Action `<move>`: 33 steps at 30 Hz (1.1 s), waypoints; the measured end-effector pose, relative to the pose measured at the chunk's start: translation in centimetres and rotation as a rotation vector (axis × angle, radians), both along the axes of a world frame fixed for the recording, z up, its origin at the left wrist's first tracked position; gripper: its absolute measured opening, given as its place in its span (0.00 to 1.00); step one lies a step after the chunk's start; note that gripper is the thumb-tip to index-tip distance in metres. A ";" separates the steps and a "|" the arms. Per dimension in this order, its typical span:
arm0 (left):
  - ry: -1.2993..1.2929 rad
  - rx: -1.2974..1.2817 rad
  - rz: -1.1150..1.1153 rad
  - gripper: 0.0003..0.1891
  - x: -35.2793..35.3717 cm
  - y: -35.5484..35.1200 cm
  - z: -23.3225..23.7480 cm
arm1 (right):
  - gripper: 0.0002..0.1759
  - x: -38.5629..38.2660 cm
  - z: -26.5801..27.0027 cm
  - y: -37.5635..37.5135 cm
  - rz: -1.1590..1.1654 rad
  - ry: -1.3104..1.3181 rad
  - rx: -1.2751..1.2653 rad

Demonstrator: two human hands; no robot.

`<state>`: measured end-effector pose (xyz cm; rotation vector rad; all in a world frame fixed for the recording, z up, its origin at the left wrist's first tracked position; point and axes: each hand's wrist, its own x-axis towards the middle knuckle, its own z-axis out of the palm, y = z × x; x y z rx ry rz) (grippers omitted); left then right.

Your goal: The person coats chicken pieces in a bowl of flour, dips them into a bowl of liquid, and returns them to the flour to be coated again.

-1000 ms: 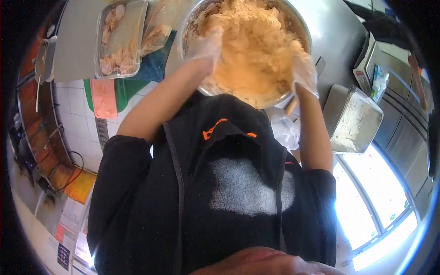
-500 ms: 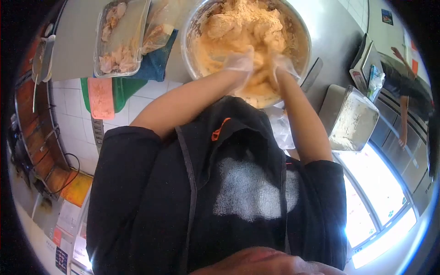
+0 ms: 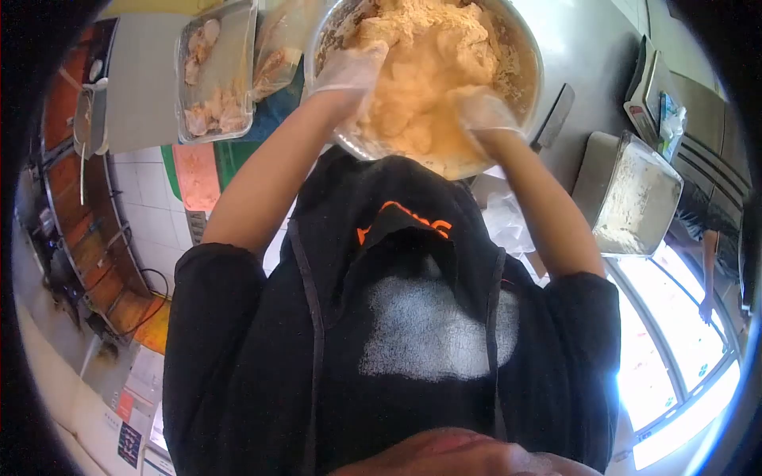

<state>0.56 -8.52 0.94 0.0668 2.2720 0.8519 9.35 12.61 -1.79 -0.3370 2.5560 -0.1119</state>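
Floury orange mixture (image 3: pixel 425 87) is held in a large metal bowl (image 3: pixel 533 47) at the far middle of a smooth metal counter (image 3: pixel 595 87). Both hands are covered by clear plastic gloves and placed inside the bowl, the left hand (image 3: pixel 353 67) by its left wall, the right hand (image 3: pixel 486 113) low over the mixture at the near right; their fingers are blurred and dusted over, so whether they are closed or anything is gripped cannot be told. To the right, a broad-bladed knife (image 3: pixel 556 115) and a flour-smeared metal container (image 3: pixel 635 198) are seen; to the left, raw meat pieces (image 3: pixel 218 111) are held in a clear tray (image 3: pixel 182 95). Beyond the counter, white floor tiles (image 3: pixel 147 194) are shown at left, and bright panels (image 3: pixel 675 325) and another person's arm (image 3: pixel 708 270) at right
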 end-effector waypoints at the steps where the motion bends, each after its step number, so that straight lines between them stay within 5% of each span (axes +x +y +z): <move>1: -0.014 -0.117 0.092 0.20 0.3 0.6 -0.2 | 0.15 0.4 -1.9 -0.5 -0.005 0.008 -0.004; 2: -0.006 -0.120 0.089 0.20 0.7 1.2 -0.4 | 0.16 -0.1 -1.9 -2.9 -0.308 -0.048 -0.141; 3: 0.127 -0.148 -0.213 0.21 1.2 1.7 -0.7 | 0.16 0.0 -1.8 -4.4 -0.612 -0.111 -0.281; 4: 0.256 -0.176 -0.516 0.21 1.8 1.7 -1.1 | 0.16 0.5 -1.8 -4.8 -0.614 -0.111 -0.288; 6: 0.307 -0.124 -0.499 0.23 2.3 0.8 -2.3 | 0.17 1.3 -1.3 -5.6 -0.149 0.095 -0.149; 8: 0.355 -0.061 -0.494 0.25 1.4 0.1 -2.6 | 0.18 -0.1 0.8 -3.5 -0.209 -0.070 -0.193; 9: 0.147 -0.089 -0.469 0.22 -0.1 0.0 -1.9 | 0.20 -1.0 2.3 -2.2 -0.257 -0.233 -0.230; 10: -0.060 -0.117 -0.437 0.43 -1.0 0.0 -1.6 | 0.20 -1.1 3.7 -1.5 -0.264 -0.232 -0.229; 12: 0.015 -0.180 -0.545 0.42 -1.1 -0.4 -3.1 | 0.25 -0.7 5.9 -0.5 -1.046 -0.264 -0.642; 14: 0.084 -0.249 -0.652 0.41 -0.7 -0.4 -3.5 | 0.24 -0.6 2.3 0.2 -1.083 -0.226 -0.555; 15: 0.013 -0.241 -0.520 0.28 -0.3 0.2 -2.8 | 0.24 -0.5 -0.1 0.6 -1.116 -0.184 -0.468; 16: -0.057 -0.232 -0.388 0.35 0.0 0.6 -2.2 | 0.25 -0.1 -1.9 1.2 -0.930 -0.414 -0.250; 19: -0.032 -0.125 -0.464 0.29 1.3 0.3 -2.8 | 0.29 0.2 -1.2 -2.2 -0.726 -0.282 -0.364; 21: -0.018 -0.017 -0.544 0.37 2.6 0.0 -3.2 | 0.26 1.0 -2.1 -2.9 -0.784 -0.274 -0.492; 23: -0.002 0.029 -0.582 0.45 2.8 1.1 -0.6 | 0.26 0.4 -2.9 -3.3 -1.150 -0.381 -0.921; 25: -0.465 0.018 0.280 0.35 2.7 3.8 6.5 | 0.27 -0.5 0.2 -3.8 -1.347 -0.451 -1.083; 26: -0.471 0.013 0.282 0.35 2.9 2.9 4.2 | 0.28 -1.0 1.9 -3.8 -1.544 -0.517 -1.240; 27: -0.033 0.037 -0.053 0.33 3.2 1.0 -0.1 | 0.28 -1.3 3.0 -3.0 -1.547 -0.526 -1.238; 28: 0.401 0.062 -0.391 0.31 3.1 -0.7 -3.1 | 0.25 -1.2 3.8 -1.7 -1.366 -0.373 -0.946; 29: 0.387 0.061 -0.394 0.31 2.4 -1.9 -4.6 | 0.22 -0.7 4.0 -0.8 -1.169 -0.230 -0.660; 30: 0.562 0.131 -0.499 0.29 1.6 -2.8 -5.4 | 0.22 -0.3 3.3 -0.2 -1.174 -0.241 -0.658; 31: 0.741 0.203 -0.603 0.28 1.4 -3.4 -6.2 | 0.23 -0.2 2.2 0.2 -1.387 -0.224 -1.122; 32: 0.596 0.195 -0.570 0.26 1.1 -2.8 -4.4 | 0.23 -0.1 1.5 0.4 -1.571 -0.189 -1.601; 33: 0.590 0.197 -0.575 0.26 0.8 -1.9 -2.7 | 0.23 -0.3 1.5 0.6 -1.579 -0.189 -1.600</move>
